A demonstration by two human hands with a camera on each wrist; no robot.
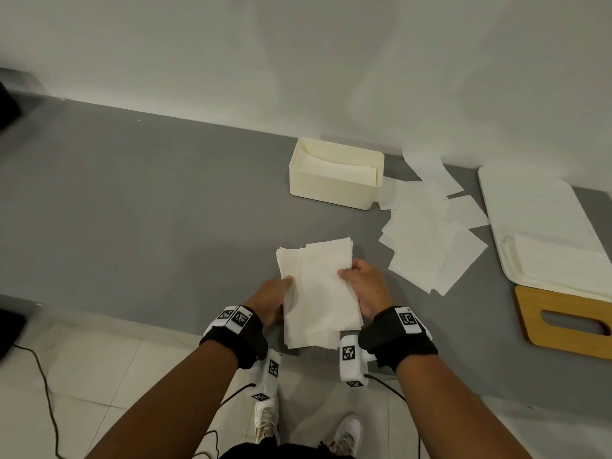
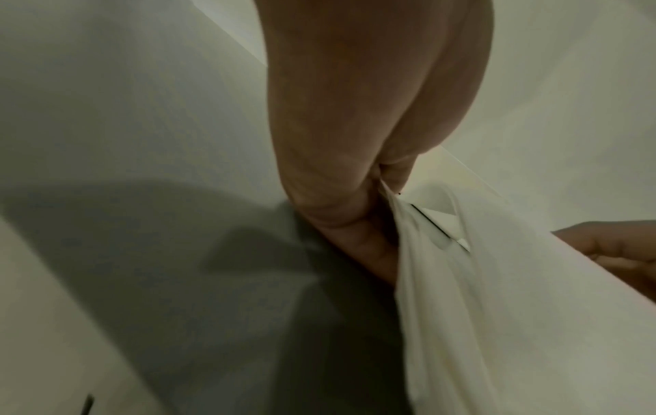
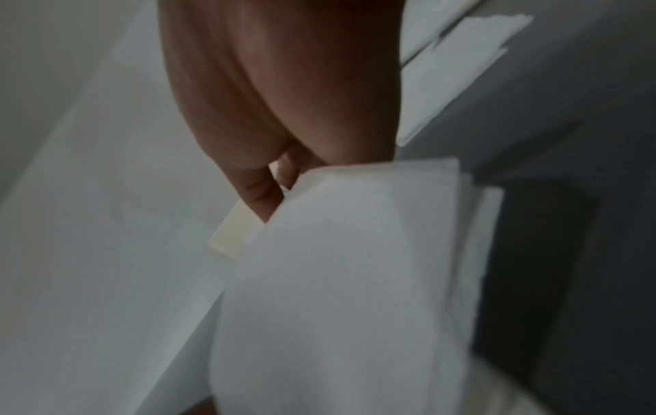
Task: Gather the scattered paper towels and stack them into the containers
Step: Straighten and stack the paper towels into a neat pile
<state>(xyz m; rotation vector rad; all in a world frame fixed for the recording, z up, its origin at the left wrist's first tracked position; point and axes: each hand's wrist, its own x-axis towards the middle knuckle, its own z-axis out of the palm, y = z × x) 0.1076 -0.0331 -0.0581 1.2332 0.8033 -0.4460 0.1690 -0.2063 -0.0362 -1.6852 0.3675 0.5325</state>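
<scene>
Grey mat [image 1: 165, 210] — white wall [image 1: 231, 54]

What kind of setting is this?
Likely a plain indoor room set up for a recording: a grey table against a bare white wall, tiled floor, and both hands wearing wrist cameras while holding a paper towel stack.
</scene>
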